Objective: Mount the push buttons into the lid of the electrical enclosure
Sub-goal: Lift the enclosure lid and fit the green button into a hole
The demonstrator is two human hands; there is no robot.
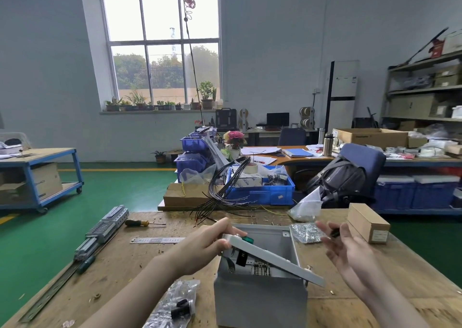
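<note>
A grey electrical enclosure (260, 300) stands on the wooden bench, terminals visible inside. Its grey lid (272, 257) lies tilted across the opening. My left hand (212, 242) grips the lid's far left corner, fingers curled over the edge beside a green push button (247, 239) set in the lid. A black part (242, 257) hangs under the lid. My right hand (347, 247) hovers to the right of the box, palm up and fingers relaxed, with a small dark piece (335, 232) lying at its fingertips. A clear bag with black button parts (178, 302) lies at the front left.
Behind the box lie a foil bag (306, 232), a plastic bag (306, 207) and a cardboard carton (367, 222). To the left are a steel ruler (157, 240), a screwdriver (142, 223), terminal blocks on a DIN rail (105, 227) and a green-handled screwdriver (86, 264). Black wires (220, 192) trail from the blue crate (262, 192).
</note>
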